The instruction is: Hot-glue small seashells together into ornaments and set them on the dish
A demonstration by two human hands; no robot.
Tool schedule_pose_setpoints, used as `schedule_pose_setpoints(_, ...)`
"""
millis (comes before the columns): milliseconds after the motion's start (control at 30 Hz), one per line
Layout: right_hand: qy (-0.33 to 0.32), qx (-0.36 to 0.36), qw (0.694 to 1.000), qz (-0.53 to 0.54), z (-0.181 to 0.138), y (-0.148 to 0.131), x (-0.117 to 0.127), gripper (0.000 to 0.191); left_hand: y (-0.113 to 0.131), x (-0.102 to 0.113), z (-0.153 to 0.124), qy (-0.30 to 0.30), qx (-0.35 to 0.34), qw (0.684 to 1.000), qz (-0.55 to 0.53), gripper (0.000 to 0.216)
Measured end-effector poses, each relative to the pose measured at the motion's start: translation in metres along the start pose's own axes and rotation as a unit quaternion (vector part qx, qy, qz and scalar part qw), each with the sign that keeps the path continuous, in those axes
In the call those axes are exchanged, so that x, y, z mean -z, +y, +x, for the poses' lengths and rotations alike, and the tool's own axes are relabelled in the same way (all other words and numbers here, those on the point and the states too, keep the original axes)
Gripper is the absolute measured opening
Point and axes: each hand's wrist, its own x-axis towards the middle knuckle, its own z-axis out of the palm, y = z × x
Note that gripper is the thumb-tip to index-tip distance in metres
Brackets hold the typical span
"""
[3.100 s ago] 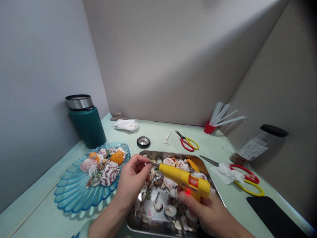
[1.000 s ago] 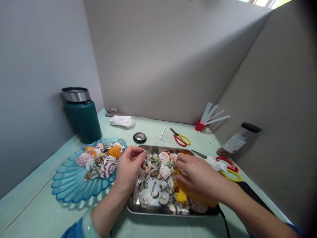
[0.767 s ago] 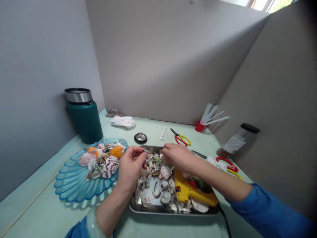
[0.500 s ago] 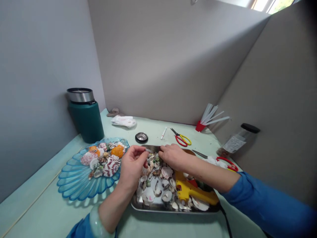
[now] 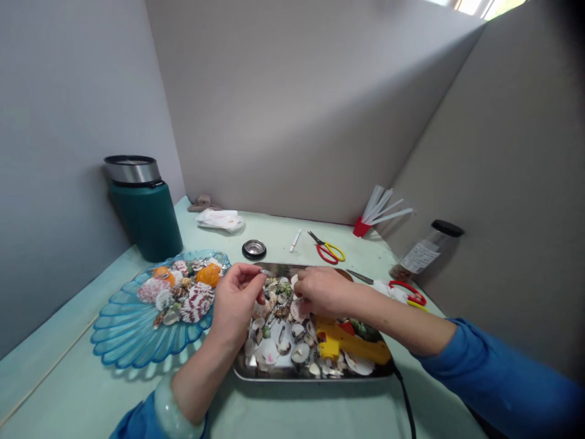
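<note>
My left hand [image 5: 235, 299] hovers over the left end of a steel tray [image 5: 274, 375], thumb and fingers pinched on a small metal piece [image 5: 265, 272]. My right hand [image 5: 320, 291] reaches into the pile of seashells [image 5: 281, 335] in the tray, its fingers curled down among them; what they grip is hidden. A yellow glue gun [image 5: 350, 347] lies on the shells at the tray's right end, just behind my right wrist.
A blue scalloped glass dish [image 5: 132, 332] with shells sits at the left, a green flask [image 5: 144, 210] behind it. Red-and-yellow scissors [image 5: 326, 249], a small metal lid [image 5: 254, 249], a red cup of glue sticks [image 5: 365, 222], a jar [image 5: 427, 251] and a second pair of scissors [image 5: 404, 292] lie beyond.
My right hand let go of the glue gun, which now lies in the tray, and moved left into the shells. The left hand kept its pinch on the metal piece.
</note>
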Motion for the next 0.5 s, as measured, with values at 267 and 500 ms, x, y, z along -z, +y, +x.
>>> schedule_pose_setpoints(267, 0.012, -0.005, 0.996, 0.094, 0.0, -0.005, -0.003, 0.019, 0.001, -0.001, 0.0, 0.003, 0.001, 1.0, 0.005, 0.021)
schedule_pose_setpoints(500, 0.083, -0.04, 0.961, 0.262, -0.014, 0.003, 0.003, 0.013, 0.0, -0.001, -0.001, -0.005, 0.004, 1.0, 0.013, 0.019)
